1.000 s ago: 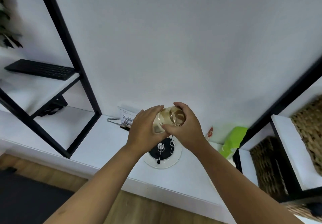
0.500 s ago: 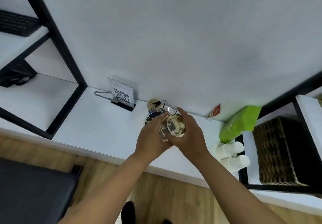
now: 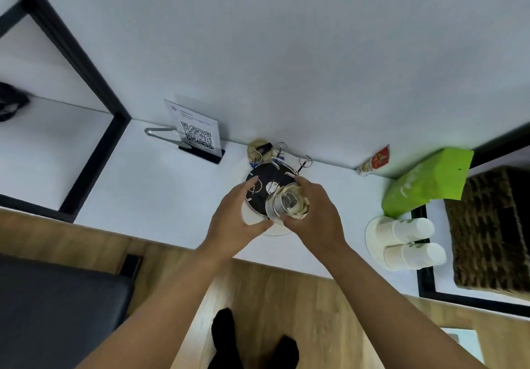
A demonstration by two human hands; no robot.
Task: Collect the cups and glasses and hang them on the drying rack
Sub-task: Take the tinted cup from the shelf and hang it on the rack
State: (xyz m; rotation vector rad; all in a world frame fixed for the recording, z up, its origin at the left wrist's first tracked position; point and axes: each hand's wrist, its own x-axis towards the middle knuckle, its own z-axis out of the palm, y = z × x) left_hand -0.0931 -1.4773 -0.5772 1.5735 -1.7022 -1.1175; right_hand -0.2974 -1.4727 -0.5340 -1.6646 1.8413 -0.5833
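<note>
A clear glass (image 3: 288,203) is held upside down over the drying rack (image 3: 268,179), a round black base with thin wire arms ending in loops. My right hand (image 3: 317,216) grips the glass from the right side. My left hand (image 3: 235,216) lies against the rack's left edge, its thumb touching the glass near the rim. Another small glass (image 3: 258,147) sits behind the rack by the wall. The rack stands on a white round plate on the white counter (image 3: 160,185).
A QR-code sign (image 3: 198,130) and metal tongs (image 3: 160,133) stand at the back left. A green bag (image 3: 424,182), stacked paper cups (image 3: 407,242), a red sachet (image 3: 375,162) and a wicker basket (image 3: 493,231) lie to the right. A black shelf frame (image 3: 94,127) borders the left.
The view has tilted down toward the counter. Both hands have lowered the glass toward the rack, and my left hand has slid off the glass onto the rack's edge.
</note>
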